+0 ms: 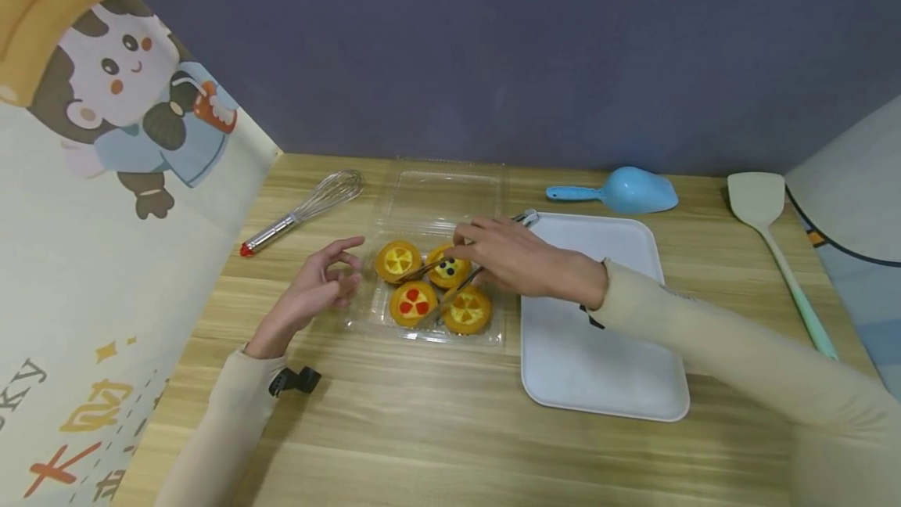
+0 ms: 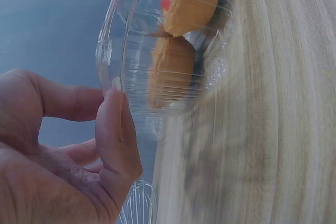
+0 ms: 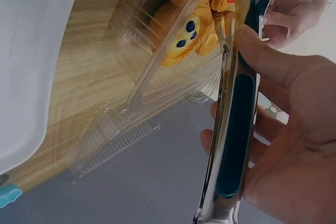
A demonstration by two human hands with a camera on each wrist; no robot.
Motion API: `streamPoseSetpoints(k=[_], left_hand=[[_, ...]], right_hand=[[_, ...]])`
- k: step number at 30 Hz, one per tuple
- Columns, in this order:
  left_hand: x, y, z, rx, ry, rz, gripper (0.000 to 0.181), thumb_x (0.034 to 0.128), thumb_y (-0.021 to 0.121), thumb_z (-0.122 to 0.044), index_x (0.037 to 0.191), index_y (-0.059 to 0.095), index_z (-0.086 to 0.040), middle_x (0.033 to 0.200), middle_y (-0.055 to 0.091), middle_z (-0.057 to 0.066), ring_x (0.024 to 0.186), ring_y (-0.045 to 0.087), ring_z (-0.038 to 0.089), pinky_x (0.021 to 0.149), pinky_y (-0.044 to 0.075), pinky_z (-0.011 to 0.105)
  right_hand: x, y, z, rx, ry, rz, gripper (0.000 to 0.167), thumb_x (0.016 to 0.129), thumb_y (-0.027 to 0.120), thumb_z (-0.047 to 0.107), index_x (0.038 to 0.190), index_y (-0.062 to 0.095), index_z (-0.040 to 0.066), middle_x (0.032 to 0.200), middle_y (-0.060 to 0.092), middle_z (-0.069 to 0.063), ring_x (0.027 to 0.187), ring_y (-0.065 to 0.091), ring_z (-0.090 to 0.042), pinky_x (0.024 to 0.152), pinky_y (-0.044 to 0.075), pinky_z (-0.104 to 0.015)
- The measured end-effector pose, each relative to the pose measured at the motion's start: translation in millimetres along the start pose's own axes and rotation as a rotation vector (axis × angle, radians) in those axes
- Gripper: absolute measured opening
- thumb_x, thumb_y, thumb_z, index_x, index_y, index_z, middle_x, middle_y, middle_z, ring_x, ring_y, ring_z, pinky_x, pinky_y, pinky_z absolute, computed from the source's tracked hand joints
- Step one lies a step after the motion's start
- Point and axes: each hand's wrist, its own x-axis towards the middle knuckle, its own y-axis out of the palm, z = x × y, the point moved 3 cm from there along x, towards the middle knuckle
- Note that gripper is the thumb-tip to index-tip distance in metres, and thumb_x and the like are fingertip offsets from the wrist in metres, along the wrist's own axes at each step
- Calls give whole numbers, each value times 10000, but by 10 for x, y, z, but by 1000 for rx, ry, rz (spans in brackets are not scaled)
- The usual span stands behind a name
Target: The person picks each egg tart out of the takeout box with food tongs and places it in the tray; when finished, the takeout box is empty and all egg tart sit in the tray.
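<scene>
A clear plastic box (image 1: 369,315) holds several egg tarts; one tart with red topping (image 1: 413,302) sits at the front left, one with dark berries (image 1: 448,268) at the back right. My left hand (image 1: 313,292) is at the box's left side; in the left wrist view its thumb and a finger pinch the box rim (image 2: 106,51). My right hand (image 1: 510,257) holds metal tongs (image 3: 236,140) with dark green grips above the box. The tongs' spread arms reach down to either side of the red-topped tart; whether they touch it I cannot tell.
The box's lid (image 1: 445,194) lies folded open behind it. A white tray (image 1: 598,390) is to the right, under my right forearm. A whisk (image 1: 306,212) lies at the back left, a blue scoop (image 1: 626,190) behind the tray, and a long-handled spatula (image 1: 777,253) far right.
</scene>
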Motion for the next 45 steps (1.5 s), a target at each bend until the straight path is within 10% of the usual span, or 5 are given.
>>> streamPoseSetpoints(k=[18, 45], left_hand=[[-5, 5, -4, -7, 0, 3, 737, 942, 553, 101, 1622, 307, -45, 1263, 487, 235, 738, 560, 109, 550, 513, 212], [-24, 18, -43, 23, -7, -8, 755, 934, 550, 112, 1628, 296, -46, 1291, 494, 264, 748, 587, 127, 564, 540, 225]], right_hand=[[134, 90, -23, -21, -55, -26, 543, 938, 778, 196, 1455, 622, 255, 1359, 616, -28, 1219, 560, -261, 1024, 500, -491], [-218, 98, -6, -31, -1, -268, 459, 929, 788, 191, 1375, 686, 228, 1307, 641, -16, 1226, 603, -254, 958, 549, -468]])
